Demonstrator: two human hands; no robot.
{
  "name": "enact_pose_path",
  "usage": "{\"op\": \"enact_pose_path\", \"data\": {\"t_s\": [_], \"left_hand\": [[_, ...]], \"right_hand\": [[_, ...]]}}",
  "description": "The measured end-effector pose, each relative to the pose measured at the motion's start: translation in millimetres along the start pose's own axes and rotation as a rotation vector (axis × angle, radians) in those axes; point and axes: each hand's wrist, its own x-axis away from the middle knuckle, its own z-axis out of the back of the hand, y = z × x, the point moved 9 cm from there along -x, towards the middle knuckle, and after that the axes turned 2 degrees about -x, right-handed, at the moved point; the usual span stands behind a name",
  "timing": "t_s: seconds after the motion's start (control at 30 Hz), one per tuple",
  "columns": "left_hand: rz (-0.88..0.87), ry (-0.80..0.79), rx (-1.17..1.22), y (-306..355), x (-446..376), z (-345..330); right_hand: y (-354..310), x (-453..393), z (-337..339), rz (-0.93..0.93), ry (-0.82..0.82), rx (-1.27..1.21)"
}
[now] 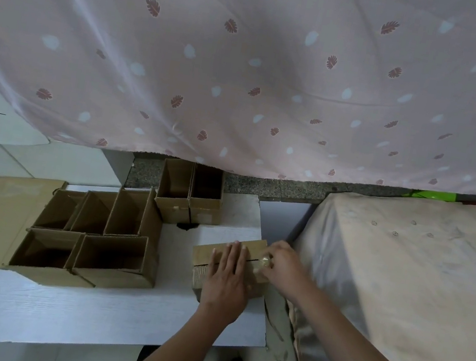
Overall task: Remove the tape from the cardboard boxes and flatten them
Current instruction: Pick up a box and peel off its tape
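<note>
The small closed brown cardboard box (228, 265) sits near the right edge of the white bench (82, 312), apart from the open brown boxes (95, 235). The left hand (227, 276) presses flat on it; the right hand (282, 266) pinches clear tape (264, 262). The box looks light and stiff, likely to slide unless pinned. Free room lies toward the person.

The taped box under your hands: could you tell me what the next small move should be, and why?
Probably keep peeling the tape along the seam toward the right. The left hand lies flat on the closed box, steadying it, while the right hand pinches a lifted, crumpled bit of clear tape at the box's right end.
</note>
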Motion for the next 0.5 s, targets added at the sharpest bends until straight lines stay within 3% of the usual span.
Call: {"op": "enact_pose_path", "data": {"t_s": [0.5], "left_hand": [[-0.017,0.002,-0.059,1,-5,-16]], "right_hand": [[9,8,4,-0.039,0.011,-0.027]]}}
